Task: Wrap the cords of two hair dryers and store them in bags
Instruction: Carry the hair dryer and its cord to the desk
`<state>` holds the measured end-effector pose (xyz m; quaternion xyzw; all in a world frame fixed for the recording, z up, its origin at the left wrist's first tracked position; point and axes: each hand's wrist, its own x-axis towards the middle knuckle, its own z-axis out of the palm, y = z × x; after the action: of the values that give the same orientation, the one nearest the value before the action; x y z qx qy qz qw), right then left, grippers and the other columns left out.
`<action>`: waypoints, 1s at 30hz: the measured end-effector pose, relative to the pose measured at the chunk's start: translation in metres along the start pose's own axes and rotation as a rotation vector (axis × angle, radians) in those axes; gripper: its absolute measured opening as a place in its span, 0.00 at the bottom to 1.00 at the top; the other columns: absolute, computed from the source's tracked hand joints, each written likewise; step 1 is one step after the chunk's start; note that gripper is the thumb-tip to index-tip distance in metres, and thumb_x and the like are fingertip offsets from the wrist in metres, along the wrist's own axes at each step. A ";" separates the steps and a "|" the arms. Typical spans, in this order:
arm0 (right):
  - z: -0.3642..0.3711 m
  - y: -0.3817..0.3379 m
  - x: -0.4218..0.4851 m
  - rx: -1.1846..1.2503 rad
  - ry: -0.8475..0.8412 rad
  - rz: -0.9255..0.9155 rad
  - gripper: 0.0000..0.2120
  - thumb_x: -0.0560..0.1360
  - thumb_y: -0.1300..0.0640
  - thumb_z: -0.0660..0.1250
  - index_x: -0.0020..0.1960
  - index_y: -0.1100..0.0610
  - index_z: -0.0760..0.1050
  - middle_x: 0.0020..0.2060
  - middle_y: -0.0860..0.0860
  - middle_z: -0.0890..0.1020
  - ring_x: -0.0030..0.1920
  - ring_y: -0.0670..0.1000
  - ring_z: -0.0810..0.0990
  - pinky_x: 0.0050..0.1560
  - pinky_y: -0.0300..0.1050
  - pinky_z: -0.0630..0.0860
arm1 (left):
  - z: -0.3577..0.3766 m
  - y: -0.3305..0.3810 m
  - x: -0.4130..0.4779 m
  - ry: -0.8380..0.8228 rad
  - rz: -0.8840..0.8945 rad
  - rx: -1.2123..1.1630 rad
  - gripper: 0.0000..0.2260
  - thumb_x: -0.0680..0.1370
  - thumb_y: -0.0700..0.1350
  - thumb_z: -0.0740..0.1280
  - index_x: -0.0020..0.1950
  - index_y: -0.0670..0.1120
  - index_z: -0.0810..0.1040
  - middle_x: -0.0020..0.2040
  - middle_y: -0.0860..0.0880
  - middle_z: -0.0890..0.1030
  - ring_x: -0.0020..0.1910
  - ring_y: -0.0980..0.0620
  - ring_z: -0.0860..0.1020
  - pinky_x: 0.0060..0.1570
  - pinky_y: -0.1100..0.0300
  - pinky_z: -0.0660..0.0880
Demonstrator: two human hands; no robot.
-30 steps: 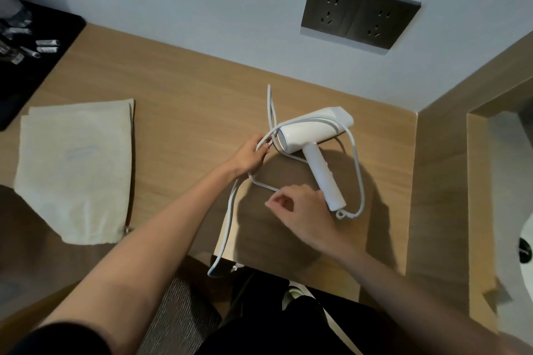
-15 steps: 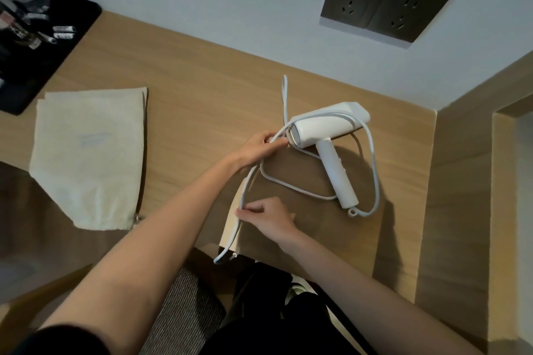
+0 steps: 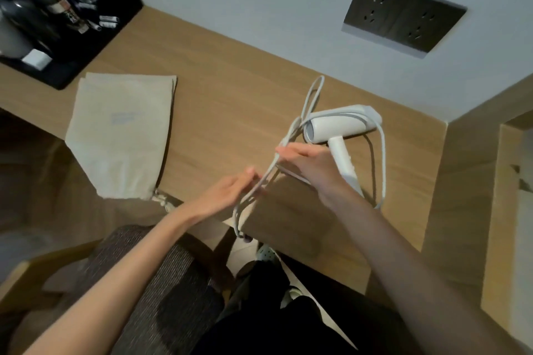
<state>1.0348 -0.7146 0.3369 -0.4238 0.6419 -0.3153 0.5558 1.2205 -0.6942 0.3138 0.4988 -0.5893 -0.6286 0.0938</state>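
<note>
One bag (image 3: 121, 135) lay flat on the desk (image 3: 230, 81), its contents hidden, well left of the dryer (image 3: 343, 124). Your left hand (image 3: 225, 194) touched the cord (image 3: 384, 158) with straight fingers. Blur hid whether your right hand (image 3: 308, 166) pinched it.

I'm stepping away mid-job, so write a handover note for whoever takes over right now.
The right hand pinches the cord near the hair dryer; the left hand, fingers straight, touches it lower down. The dryer lies on the desk; the plug end hangs off the edge; a cloth bag lies flat to the left. Cord not yet wrapped, nothing bagged. No second dryer in view.
</note>
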 end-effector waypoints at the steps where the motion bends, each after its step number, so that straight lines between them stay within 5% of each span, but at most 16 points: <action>1: -0.005 -0.007 0.000 0.033 0.023 -0.007 0.11 0.75 0.57 0.70 0.49 0.65 0.82 0.34 0.56 0.79 0.32 0.40 0.74 0.36 0.29 0.70 | 0.007 -0.007 -0.005 -0.015 0.009 0.018 0.23 0.80 0.55 0.48 0.68 0.46 0.70 0.56 0.50 0.81 0.53 0.63 0.78 0.50 0.75 0.70; 3: -0.016 -0.023 -0.001 0.085 0.037 -0.032 0.10 0.75 0.58 0.69 0.52 0.65 0.81 0.34 0.51 0.77 0.27 0.38 0.72 0.30 0.28 0.69 | 0.017 -0.022 -0.012 -0.008 0.034 0.011 0.19 0.80 0.51 0.53 0.68 0.46 0.71 0.48 0.51 0.83 0.48 0.66 0.79 0.50 0.73 0.71; 6: -0.033 -0.043 0.001 0.049 0.059 -0.102 0.12 0.76 0.55 0.69 0.52 0.63 0.82 0.39 0.53 0.76 0.35 0.43 0.71 0.39 0.35 0.70 | 0.020 -0.033 -0.021 0.043 0.064 -0.085 0.15 0.81 0.45 0.56 0.66 0.42 0.72 0.38 0.51 0.80 0.44 0.62 0.80 0.52 0.70 0.72; 12: -0.056 -0.062 0.002 0.044 0.182 -0.144 0.06 0.77 0.54 0.66 0.47 0.54 0.81 0.37 0.46 0.76 0.36 0.43 0.70 0.41 0.36 0.70 | 0.009 -0.035 -0.031 0.089 0.098 -0.103 0.12 0.82 0.42 0.55 0.54 0.46 0.78 0.38 0.51 0.77 0.42 0.59 0.80 0.49 0.65 0.76; 15: -0.058 -0.054 0.005 0.007 0.228 -0.144 0.11 0.78 0.54 0.64 0.49 0.61 0.81 0.36 0.50 0.74 0.34 0.44 0.69 0.39 0.39 0.69 | 0.005 -0.020 -0.026 0.203 0.085 -0.231 0.11 0.82 0.41 0.55 0.53 0.43 0.78 0.37 0.49 0.78 0.38 0.55 0.82 0.45 0.62 0.79; 21: -0.064 -0.026 0.006 0.009 0.243 0.040 0.08 0.79 0.56 0.63 0.42 0.56 0.75 0.36 0.49 0.76 0.32 0.45 0.70 0.34 0.37 0.68 | 0.000 0.005 0.007 0.481 -0.058 -0.473 0.10 0.82 0.42 0.58 0.59 0.42 0.76 0.44 0.45 0.80 0.30 0.54 0.82 0.34 0.60 0.81; 30: -0.065 0.022 0.005 0.149 0.194 0.373 0.06 0.79 0.56 0.63 0.46 0.57 0.76 0.34 0.48 0.78 0.28 0.46 0.69 0.30 0.37 0.65 | 0.003 0.005 0.065 0.571 -0.095 -0.438 0.07 0.82 0.37 0.58 0.56 0.37 0.73 0.37 0.43 0.77 0.19 0.57 0.75 0.21 0.65 0.71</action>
<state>0.9669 -0.7141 0.3271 -0.2234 0.7345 -0.2928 0.5700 1.1841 -0.7396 0.2841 0.6490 -0.3667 -0.5792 0.3298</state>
